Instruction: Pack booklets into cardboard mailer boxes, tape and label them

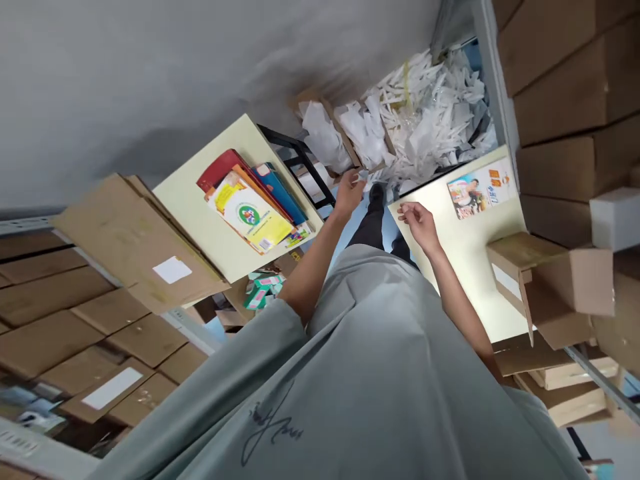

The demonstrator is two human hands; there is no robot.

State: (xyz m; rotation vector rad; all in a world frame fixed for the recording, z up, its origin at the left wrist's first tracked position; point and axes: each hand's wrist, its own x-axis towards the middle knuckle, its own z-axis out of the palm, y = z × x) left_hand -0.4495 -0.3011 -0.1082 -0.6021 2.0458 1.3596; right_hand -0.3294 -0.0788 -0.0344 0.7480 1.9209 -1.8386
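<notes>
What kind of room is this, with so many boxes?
Probably a storeroom or packing room: brown cartons are stacked high, loose white paper is heaped up, and an open box sits on a table.

Small pale scrap (363, 175) at the left hand (350, 192)
Thin, whitish and uneven — it shows right by the fingers, its edges blending into the white paper (383, 175) behind — so its full outline is unclear.
</notes>
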